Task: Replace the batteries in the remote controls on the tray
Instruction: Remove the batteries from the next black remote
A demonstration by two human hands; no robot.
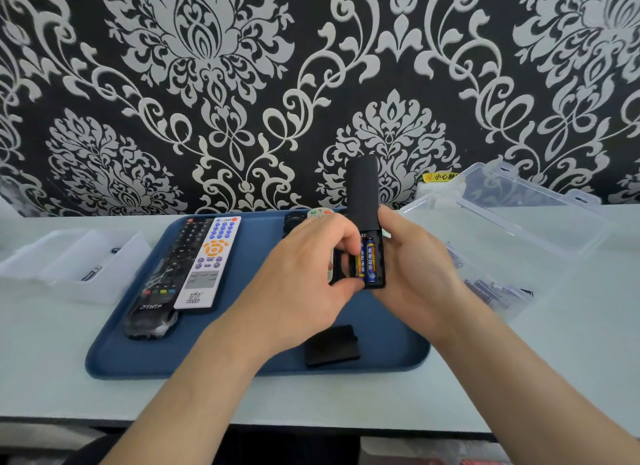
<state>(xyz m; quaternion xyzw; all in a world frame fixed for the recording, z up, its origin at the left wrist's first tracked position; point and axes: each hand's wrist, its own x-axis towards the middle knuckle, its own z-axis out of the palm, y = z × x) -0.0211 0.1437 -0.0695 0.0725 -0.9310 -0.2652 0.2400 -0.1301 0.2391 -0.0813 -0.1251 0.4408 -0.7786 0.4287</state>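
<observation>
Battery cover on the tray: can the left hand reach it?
Probably yes: the battery cover lies bare on the tray, near the left hand, which must first release the battery it pinches.

The scene is taken from one head-worn wide-angle view, aimed forward and down across the bench [52, 360]. The tray [138, 359] is framed close at centre; the far half is filled by patterned wall [207, 83].

Two remotes [187, 267] lie on the tray's [114, 357] left side.
</observation>
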